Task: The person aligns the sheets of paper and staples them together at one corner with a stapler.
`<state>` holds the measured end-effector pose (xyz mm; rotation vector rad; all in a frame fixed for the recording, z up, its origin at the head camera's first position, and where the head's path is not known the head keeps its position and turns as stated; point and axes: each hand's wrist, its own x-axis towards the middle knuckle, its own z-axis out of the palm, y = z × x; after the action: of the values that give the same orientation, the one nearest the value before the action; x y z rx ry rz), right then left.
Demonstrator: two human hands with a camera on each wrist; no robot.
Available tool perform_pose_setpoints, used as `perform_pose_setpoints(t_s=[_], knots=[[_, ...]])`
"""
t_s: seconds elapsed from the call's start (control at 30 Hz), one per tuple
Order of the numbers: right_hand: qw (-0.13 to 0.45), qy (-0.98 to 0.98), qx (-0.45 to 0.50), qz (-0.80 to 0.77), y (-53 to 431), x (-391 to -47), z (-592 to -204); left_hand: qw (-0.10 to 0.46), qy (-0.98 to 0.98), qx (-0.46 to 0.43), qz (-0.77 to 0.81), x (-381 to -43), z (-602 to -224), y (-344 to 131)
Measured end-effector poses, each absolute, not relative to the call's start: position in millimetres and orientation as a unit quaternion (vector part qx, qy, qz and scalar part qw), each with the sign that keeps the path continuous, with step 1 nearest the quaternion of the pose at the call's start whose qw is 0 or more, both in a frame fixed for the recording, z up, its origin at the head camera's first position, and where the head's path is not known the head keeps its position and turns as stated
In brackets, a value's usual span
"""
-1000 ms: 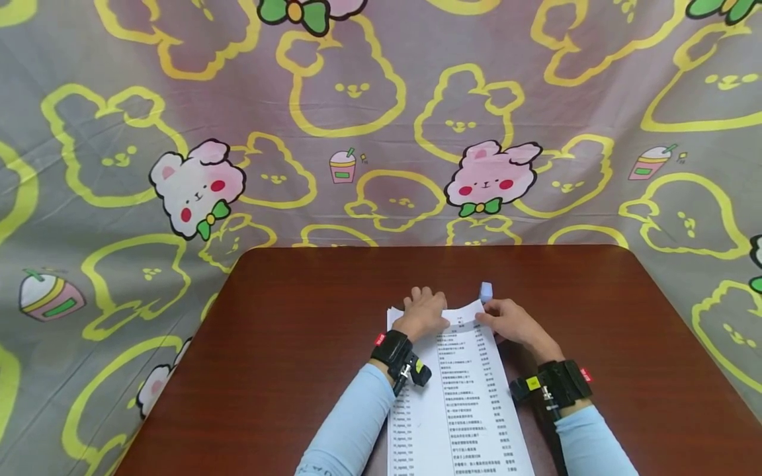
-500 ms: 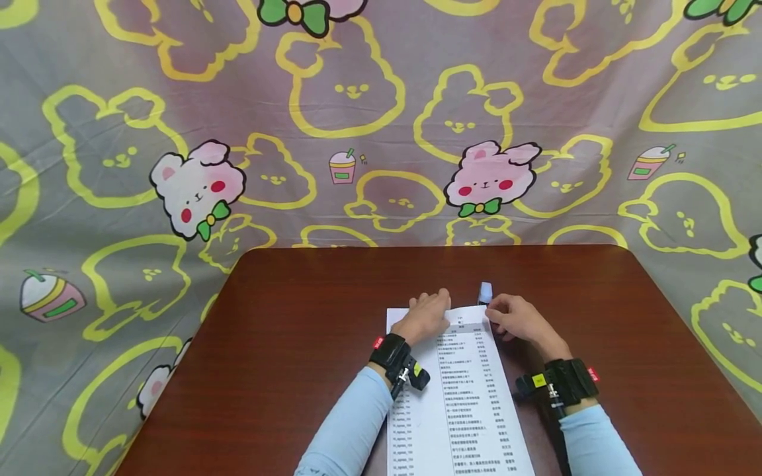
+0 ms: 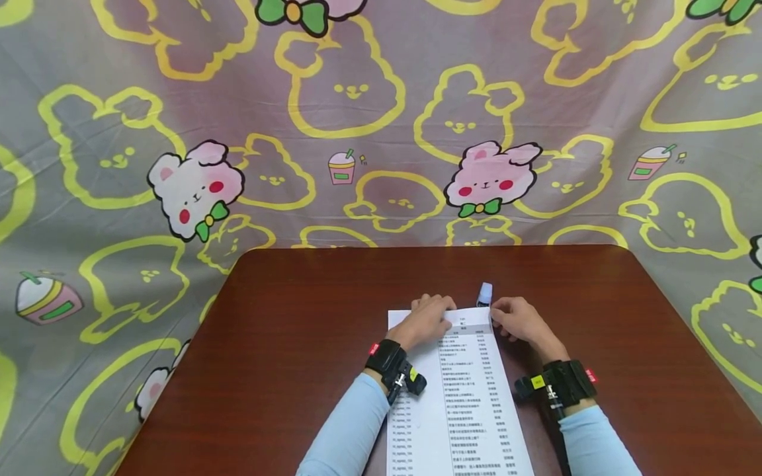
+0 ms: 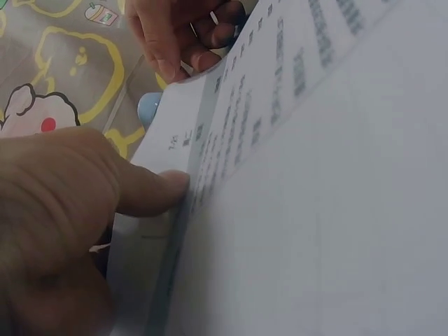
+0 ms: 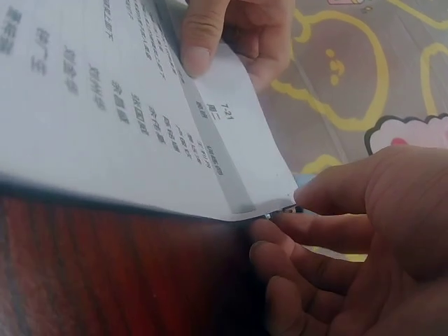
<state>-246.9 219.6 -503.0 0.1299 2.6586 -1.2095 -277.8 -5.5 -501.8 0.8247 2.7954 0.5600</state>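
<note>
Printed sheets of paper (image 3: pixel 470 396), with a grey header band and rows of text, lie lengthwise toward the person. My left hand (image 3: pixel 424 322) holds their far edge; in the right wrist view its thumb presses the printed face while the fingers go behind. At the far right corner, my right hand (image 3: pixel 519 320) pinches the paper between thumb and fingers, the other fingers curled below. Just beyond that corner stands a small light blue object (image 3: pixel 485 294) with a dark lower part, partly hidden by the paper. The left wrist view shows the top edge bowed between the hands.
The sheets lie on a dark red-brown wooden table (image 3: pixel 309 330) with rounded far corners. Behind it hangs a curtain (image 3: pixel 381 152) printed with yellow outlines and rabbit faces. Both wrists wear black straps with small cameras.
The far right corner, raised a second ago, has come down flatter. My right hand has moved slightly right with it, and my left hand has shifted slightly right along the edge.
</note>
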Motion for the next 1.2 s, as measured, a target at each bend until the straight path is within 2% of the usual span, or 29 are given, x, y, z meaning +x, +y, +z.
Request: perform_pose_setpoints(t_s=[0.27,0.73,0.97,1.2], knots=[[0.091,0.909,0.037,-0.405,220,-248,-503,0.08,0.92,0.309,0.226,-279,-503,-10],[0.086,0.918,0.055,-0.384,217,-250,-508,0.121,0.918,0.317,0.206,-286,-499,-11],[0.029,0.925,0.058,-0.375,217,-269,-507,0.108,0.922,0.315,0.195,-287,-501,-19],[0.066,0.914,0.032,-0.398,215,-284,-508,0.091,0.921,0.333,0.18,-287,-504,-23]])
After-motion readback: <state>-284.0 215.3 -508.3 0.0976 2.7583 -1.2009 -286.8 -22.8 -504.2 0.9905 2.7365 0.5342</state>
